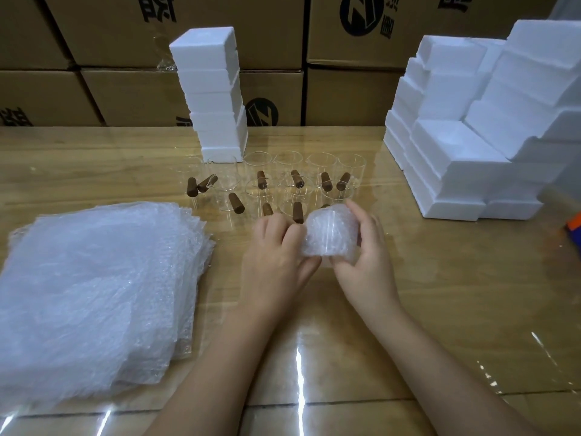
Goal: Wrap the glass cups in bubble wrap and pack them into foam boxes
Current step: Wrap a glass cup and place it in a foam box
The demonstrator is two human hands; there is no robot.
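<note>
A wall of brown cartons (188, 42) stands behind our wooden surface (440, 294), which carries the work. The big heap of white foam boxes (471, 146) sits at the far right, with a slimmer tower (213, 89) of them at the back centre. The thick pile of bubble wrap (94, 294) lies flat at the near left. Between tower and heap the bare glass cups (289, 171) stand in rows, each with a brown handle (297, 179). We judge ourselves to be in the wrapping step. Our right hand (367, 265) cups the wrapped cup (330, 234) from its right side, fingers curled over the top and thumb beneath. Our left hand (276, 256) pinches the loose wrap at its left end with bent fingers. The wrapped cup is just in front of the bare cups; we cannot tell whether it touches the surface. Next we probably need to tuck that loose end in so the wrap holds. Then we would reach right for a foam box and seat the wrapped cup inside, gripping gently, since glass lies under the wrap.
</note>
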